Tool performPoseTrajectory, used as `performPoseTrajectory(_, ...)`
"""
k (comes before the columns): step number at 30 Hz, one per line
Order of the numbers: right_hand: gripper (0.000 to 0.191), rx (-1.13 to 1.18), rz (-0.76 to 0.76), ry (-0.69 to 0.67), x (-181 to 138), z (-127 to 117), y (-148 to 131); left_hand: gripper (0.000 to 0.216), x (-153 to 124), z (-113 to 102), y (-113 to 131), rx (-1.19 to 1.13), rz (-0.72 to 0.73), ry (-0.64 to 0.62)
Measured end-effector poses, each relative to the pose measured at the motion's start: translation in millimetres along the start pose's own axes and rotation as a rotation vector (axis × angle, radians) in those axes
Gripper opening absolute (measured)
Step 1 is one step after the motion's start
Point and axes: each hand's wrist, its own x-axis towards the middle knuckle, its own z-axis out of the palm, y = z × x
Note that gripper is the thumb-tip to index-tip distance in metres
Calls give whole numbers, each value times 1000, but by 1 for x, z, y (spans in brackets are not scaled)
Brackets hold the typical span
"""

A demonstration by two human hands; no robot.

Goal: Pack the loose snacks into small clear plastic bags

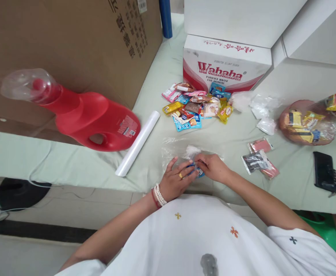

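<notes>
My left hand (pixel 176 180), with a ring and bead bracelets, and my right hand (pixel 212 167) meet at the near edge of a pale green covered table (pixel 78 165). Both pinch a small blue snack packet (pixel 196 171) that lies in or on a clear plastic bag (pixel 175 149) spread flat in front of me. Fingers of both hands are pressed together on the packet. A pile of several colourful snack packets (pixel 195 107) lies further back, beyond the bag.
A red detergent jug (pixel 94 119) lies on its side at left, beside a white roll (pixel 138 142). Big cardboard box (pixel 70 50) and a Wahaha carton (pixel 225 65) stand behind. At right: loose packets (pixel 258 159), filled bag (pixel 307 122), black phone with keys (pixel 325 170).
</notes>
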Motion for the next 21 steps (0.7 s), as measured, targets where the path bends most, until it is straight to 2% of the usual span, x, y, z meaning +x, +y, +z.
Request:
performPoseTrajectory(4,15,209,197,72,-10,-1,8,26,11,19,-10,-119,-226,-1)
performPoseTrajectory(6,18,270,227,18,-16,-13,12,26,19,24,-14,-155,-293,-44)
performPoseTrajectory(9,28,149,187,-30,-15,-39,18,26,29,26,-16,-193,-294,-121)
performPoseTrajectory(12,34,-124,205,146,3,-55,27,26,38,26,-15,-208,-278,-176)
performPoseTrajectory(14,38,-260,256,179,19,-54,36,26,41,25,-14,-195,-288,-199)
performPoseTrajectory(16,39,-269,315,87,32,-49,44,26,44,23,-12,-171,-302,-214)
performPoseTrajectory(18,27,-194,337,-6,39,-46,48,25,46,21,-10,-124,-331,-203)
performPoseTrajectory(19,21,-161,318,-11,40,-47,47,31,46,20,-9,-92,-354,-182)
performPoseTrajectory(21,20,-154,210,64,35,-51,39,54,47,19,-6,-29,-407,-121)
